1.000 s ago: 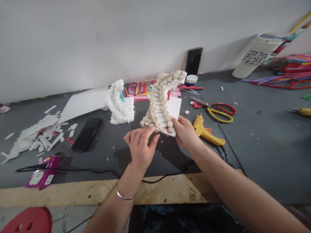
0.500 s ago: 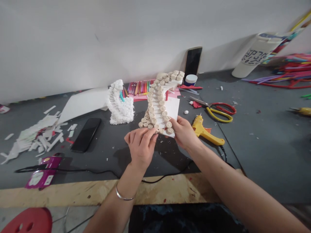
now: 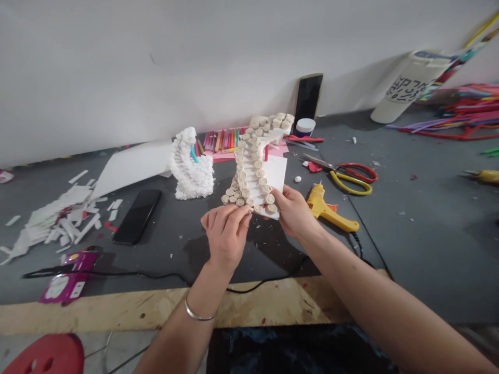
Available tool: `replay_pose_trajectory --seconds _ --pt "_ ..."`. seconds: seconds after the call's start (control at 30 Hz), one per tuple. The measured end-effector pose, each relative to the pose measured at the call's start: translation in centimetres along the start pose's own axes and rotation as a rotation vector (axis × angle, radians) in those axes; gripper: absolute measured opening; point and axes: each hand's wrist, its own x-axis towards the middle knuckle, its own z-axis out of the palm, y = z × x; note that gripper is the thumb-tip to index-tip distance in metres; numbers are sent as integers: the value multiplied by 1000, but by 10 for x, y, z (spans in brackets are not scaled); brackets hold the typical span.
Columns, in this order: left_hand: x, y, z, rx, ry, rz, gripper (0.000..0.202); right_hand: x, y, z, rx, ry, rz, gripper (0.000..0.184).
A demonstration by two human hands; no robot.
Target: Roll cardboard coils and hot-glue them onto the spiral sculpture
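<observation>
A small model staircase (image 3: 254, 169) with white steps, edged by beige coiled rolls, is tilted up above the table. My right hand (image 3: 294, 210) is closed around the right edge of its white base, thumb on top beside the rolls. At the lower front edge, my left hand (image 3: 226, 231) is closed, with thumb and fingertips pinched against the rolls; whether a loose roll is between them is hidden. Behind and to the left stands a second curved model staircase (image 3: 193, 171), covered in fluffy white bits with a turquoise post.
Right of my hands lie a yellow glue gun (image 3: 331, 210) and scissors (image 3: 353, 179). A black phone (image 3: 137, 216) and white paper strips (image 3: 62, 218) are at left. A black cable (image 3: 156, 277) crosses the front. Crayons (image 3: 222, 140), another phone (image 3: 307, 98) and a tumbler (image 3: 405, 88) are behind.
</observation>
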Motion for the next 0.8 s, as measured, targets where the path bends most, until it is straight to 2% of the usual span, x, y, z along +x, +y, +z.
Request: replay_pose_trajectory --seconds 0.1,0.17,0.33,0.43,0.53,0.67,0.8 --pt "1 0 -2 -20 31 -38 19 5 4 -5 -29 15 -27 29" --pt "1 0 -3 -95 45 -117 18 10 8 -10 -117 35 -65 32" --pt "3 -1 -5 -577 58 -500 17 19 18 -22 -465 -32 -107 31" --pt "6 -3 -4 -866 56 -750 21 19 17 -22 -557 -66 -97 28" --pt "11 -3 -5 -1110 44 -922 28 17 12 -20 -656 -104 -83 30" --pt "19 -3 -8 -1343 -50 -1046 28 14 0 -20 -812 -152 -66 37" --pt "20 -3 -10 -1468 -132 -1098 29 1 -24 -34 -994 -136 -123 20"
